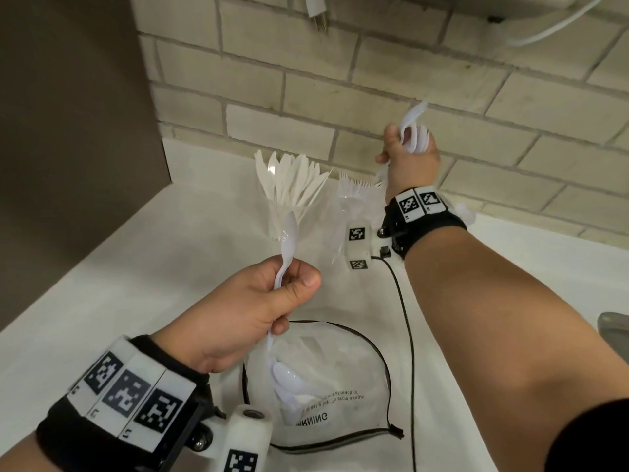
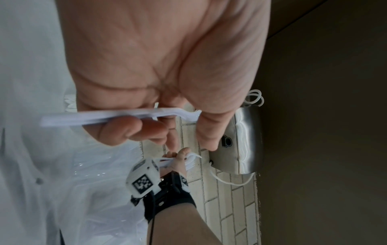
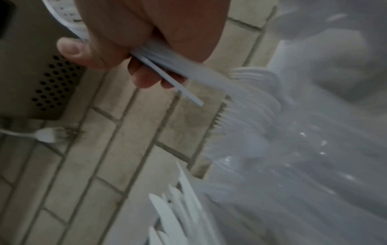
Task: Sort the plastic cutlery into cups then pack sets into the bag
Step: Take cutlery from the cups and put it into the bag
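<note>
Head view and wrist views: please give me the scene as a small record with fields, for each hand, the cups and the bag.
left hand: left hand grips the handle of a white spoon, bowl up
right hand: right hand raised near the brick wall, grips a bunch of white cutlery
knives cup: clear cup of knives, blades up, fanned out
forks cup: clear cup of forks, tines up, right of the knives
bag: clear bag lying on the white counter, spoons inside
bag position: nearest the person, below the left hand

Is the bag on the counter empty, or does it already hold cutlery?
Not empty. Through the clear bag, at least one white spoon shows inside, below the left hand. How many pieces it holds cannot be told.
</note>
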Available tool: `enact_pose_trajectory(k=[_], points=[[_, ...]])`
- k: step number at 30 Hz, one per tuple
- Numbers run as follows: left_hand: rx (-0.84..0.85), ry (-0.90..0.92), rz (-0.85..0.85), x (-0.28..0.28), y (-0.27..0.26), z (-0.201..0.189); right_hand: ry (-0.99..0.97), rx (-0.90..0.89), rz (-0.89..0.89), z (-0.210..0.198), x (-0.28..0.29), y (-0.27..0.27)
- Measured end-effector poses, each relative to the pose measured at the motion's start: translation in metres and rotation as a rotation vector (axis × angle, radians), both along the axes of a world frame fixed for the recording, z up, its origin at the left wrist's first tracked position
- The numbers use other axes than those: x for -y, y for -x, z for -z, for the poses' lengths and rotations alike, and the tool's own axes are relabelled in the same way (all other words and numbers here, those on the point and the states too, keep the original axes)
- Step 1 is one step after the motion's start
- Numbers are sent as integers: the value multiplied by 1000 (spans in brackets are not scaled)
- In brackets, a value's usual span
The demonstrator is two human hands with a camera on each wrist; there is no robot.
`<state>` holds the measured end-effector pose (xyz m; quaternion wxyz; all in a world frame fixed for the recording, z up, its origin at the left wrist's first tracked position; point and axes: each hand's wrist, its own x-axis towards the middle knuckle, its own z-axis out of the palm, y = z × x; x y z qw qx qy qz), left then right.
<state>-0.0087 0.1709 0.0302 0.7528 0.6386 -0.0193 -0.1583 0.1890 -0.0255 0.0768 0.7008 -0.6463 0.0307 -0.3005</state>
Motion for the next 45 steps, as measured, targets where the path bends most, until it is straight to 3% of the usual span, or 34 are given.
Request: enact_pose_trajectory(k=[4, 12, 16, 23, 27, 33, 37, 45], points=[[-1, 0, -10, -3, -2, 0, -92, -65, -105, 21, 1, 5], [-11, -4, -13, 2, 1, 0, -225, 143, -159, -19, 10, 7], [-20, -11, -22, 0, 1, 1, -169, 120, -136, -6, 9, 9], [-27, -32, -22, -6, -2, 6, -347, 151, -264, -26, 5, 12], [-30, -39, -11, -4, -3, 6, -331, 97, -296, -29, 2, 15], [1, -91, -52, -2, -6, 3, -103, 127, -325, -16, -5, 19], [36, -165, -133, 8, -34, -11, -72, 113, -363, -14, -8, 22], [-51, -80, -110, 65, -121, -29, -174, 75, -319, -11, -10, 22]])
